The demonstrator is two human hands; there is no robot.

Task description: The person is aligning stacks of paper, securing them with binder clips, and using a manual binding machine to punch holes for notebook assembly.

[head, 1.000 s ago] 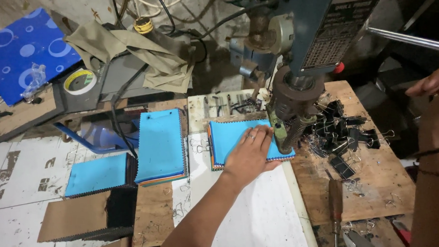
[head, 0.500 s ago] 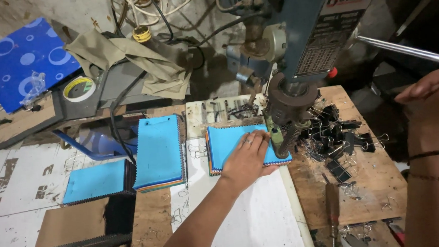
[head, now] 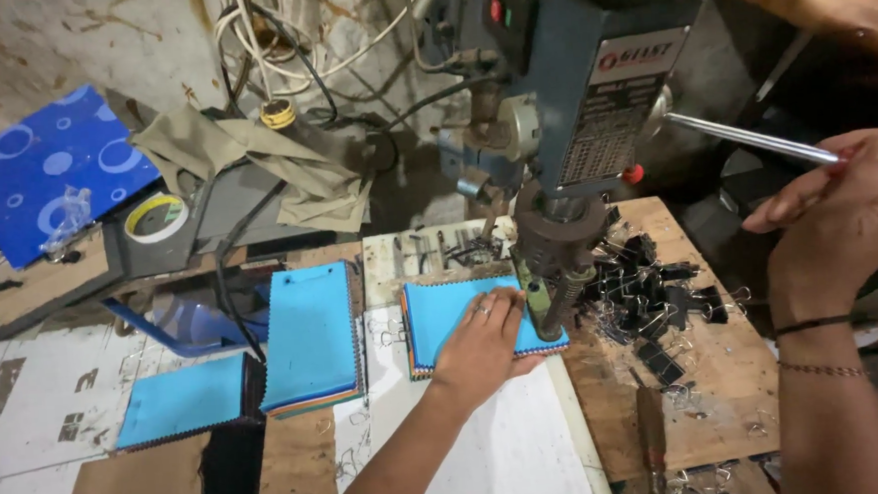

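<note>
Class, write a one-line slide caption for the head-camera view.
Left hand presses a blue fabric stack under a drill press; right hand on its lever.

Under the left hand (head: 482, 343) lies a plain light-blue fabric stack (head: 447, 312) with multicoloured edges; two matching light-blue stacks (head: 309, 334) sit at nine o'clock from it. At ten o'clock is a dark-blue sheet (head: 39, 168) patterned with pale circles. Black binder clips (head: 652, 291) lie at three o'clock beside the grey-blue drill press (head: 575, 79), whose silver lever (head: 749, 139) the right hand (head: 843, 211) holds.

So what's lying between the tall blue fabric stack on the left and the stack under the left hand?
Head view: small wire clips on white tabletop between tall stack and pressed stack under left hand.
</note>
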